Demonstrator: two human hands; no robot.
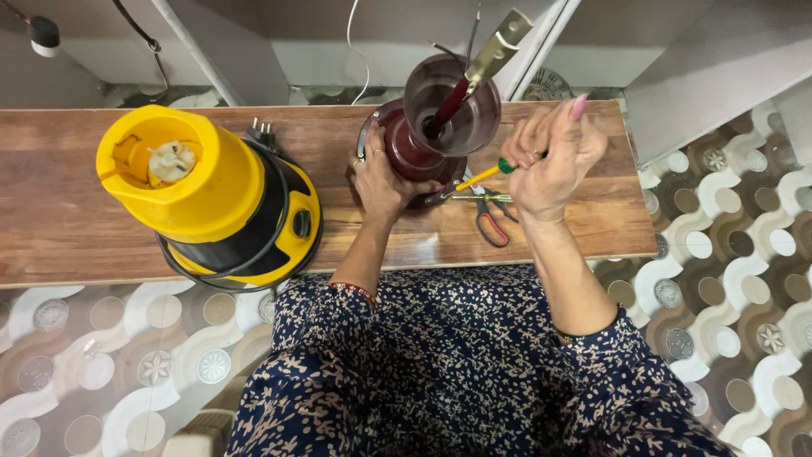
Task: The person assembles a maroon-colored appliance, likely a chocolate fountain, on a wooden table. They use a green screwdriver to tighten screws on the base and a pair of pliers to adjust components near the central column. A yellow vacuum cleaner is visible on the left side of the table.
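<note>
1 yellow mixer base (211, 190), 1 maroon jar (440, 118), 1 screwdriver (484, 175) and 1 pair of pliers (491, 216) are being counted on 1 bench (68, 220).

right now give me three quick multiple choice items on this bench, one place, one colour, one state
1. Where do the pliers lie?
A. on the yellow mixer base
B. on the wooden board beside the maroon jar
C. on the floor

2. What colour is the mixer base?
A. yellow and black
B. white
C. blue

3. What does the right hand hold?
A. nothing
B. a plug
C. a screwdriver

B: they rest on the board by the jar.
A: yellow top, black band.
C: fingers closed on the screwdriver.
</note>
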